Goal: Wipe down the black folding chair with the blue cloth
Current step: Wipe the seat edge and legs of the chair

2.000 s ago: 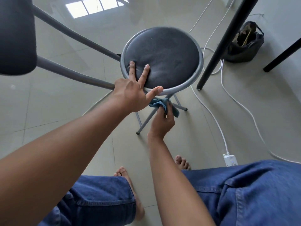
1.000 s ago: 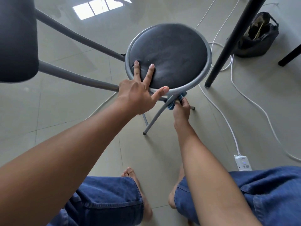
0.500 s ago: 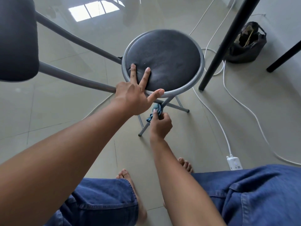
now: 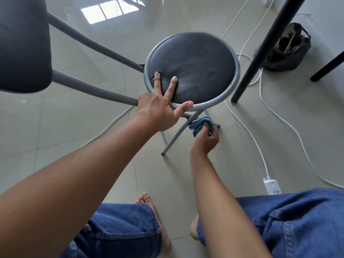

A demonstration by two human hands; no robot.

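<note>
Since half a second ago the right hand [image 4: 205, 137] has slid the cloth [image 4: 200, 125] from the front leg [image 4: 178, 135] across to the leg brace at about 5 o'clock under the seat [image 4: 193, 67]. It now sits bunched in curled fingers against the thin bar, right of where the legs cross. That suggests the wiping has gone on from one leg to the lower frame, with the seat top and the backrest [image 4: 22, 43] at 10 o'clock likely done or still waiting; these pictures cannot settle which.

The left hand [image 4: 158, 110] steadies the chair [image 4: 191, 107]. Its two fingers lie straight and spread on the black cushion, its thumb reaches along the grey rim at 6 o'clock, and it grips nothing. The chair stands unfolded mid-floor, its two grey back tubes running to 9 and 10 o'clock.

A black table leg [image 4: 260, 51] stands just beside the seat at 3 o'clock and crowds any reach round that side. White cables [image 4: 247, 131] trail past the chair's feet toward a power strip [image 4: 272, 187] at 4 o'clock, close enough to snag the cloth. A dark bag [image 4: 287, 49] sits at 2 o'clock, well apart. The person's bare feet and denim knees fill the bottom.
</note>
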